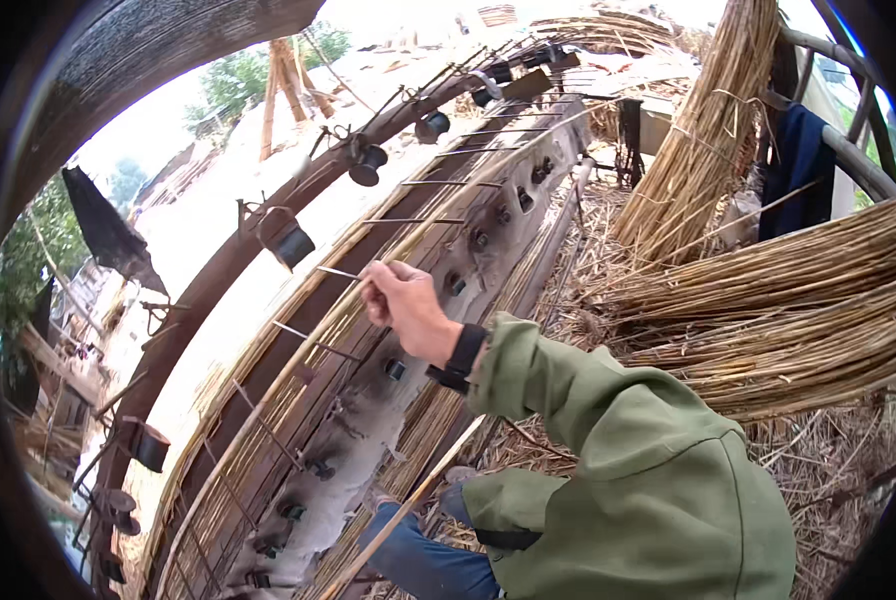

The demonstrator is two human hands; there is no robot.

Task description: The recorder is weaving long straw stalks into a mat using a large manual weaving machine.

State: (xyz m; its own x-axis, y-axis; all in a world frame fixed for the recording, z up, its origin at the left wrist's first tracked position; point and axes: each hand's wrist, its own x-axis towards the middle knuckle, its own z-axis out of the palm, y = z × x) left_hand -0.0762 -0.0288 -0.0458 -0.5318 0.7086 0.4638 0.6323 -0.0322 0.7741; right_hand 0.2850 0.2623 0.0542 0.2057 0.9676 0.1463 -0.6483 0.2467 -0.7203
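Observation:
My right hand (408, 308), with a black band round the wrist, reaches left over a long sloping frame. Its fingers are curled together at a strip of pale reeds (298, 370); what lies between the fingertips is too small to make out. Just beyond the fingers a thin metal rod (338, 272) sticks out, one of several set across the dark beam. A whitish board (368, 430) with several dark round fittings runs along the frame's near side. Lower down, a long pale stalk (408, 508) slants in front of my jeans-covered leg (433, 555). My left hand is out of view.
Several dark spools (293, 243) hang from a curved brown beam (223, 265) on the far side. At right lie cut reeds (768, 310), with an upright bundle (703, 130) and dark blue cloth (800, 165) behind. Loose straw (838, 480) covers the ground.

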